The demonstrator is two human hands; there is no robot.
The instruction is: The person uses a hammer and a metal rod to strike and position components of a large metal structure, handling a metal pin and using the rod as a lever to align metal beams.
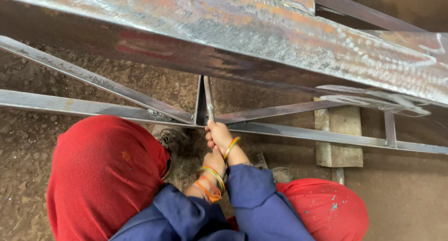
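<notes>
Both my hands, right hand (218,134) above left hand (214,160), clench one thin tool (211,113); I should keep it steady against the steel frame (298,133) joint.

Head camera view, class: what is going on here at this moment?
A person crouches on dirt ground beside a welded steel frame, under a large rusty steel beam. Both hands are stacked on a thin metal tool held upright against the frame's joint: the right hand is higher, the left hand just below. Both wrists wear coloured bangles. The frame rests on a wooden block.
</notes>
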